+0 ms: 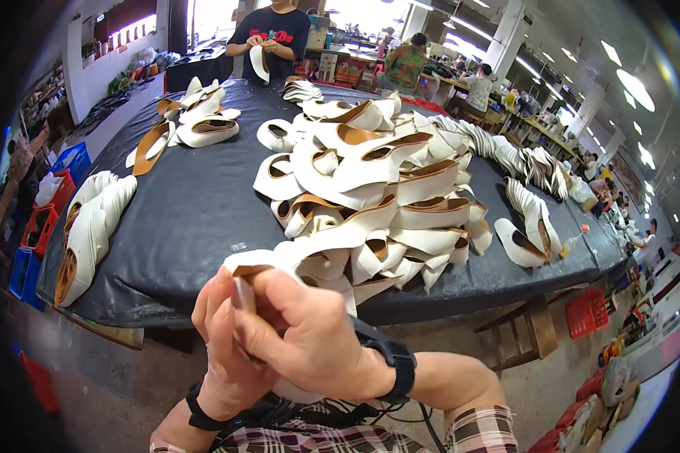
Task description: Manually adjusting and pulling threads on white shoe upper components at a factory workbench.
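Note:
My left hand (pixel 223 347) and my right hand (pixel 306 332) meet at the near edge of the table, fingers closed around a white shoe upper (pixel 251 259). Its pale edge sticks out above my fingertips; most of the rest is behind my hands. Just beyond them is a big heap of white shoe uppers (pixel 351 175) with tan linings, loosely piled on the black-covered table (pixel 193 226).
Nested stacks of uppers lie at the table's left (pixel 97 226) and right (pixel 535 219). A smaller pile (pixel 204 124) sits far left. Across the table, a person (pixel 272 38) holds another white upper (pixel 259 64). A wooden stool (pixel 533 332) and red crate (pixel 586 313) stand at right.

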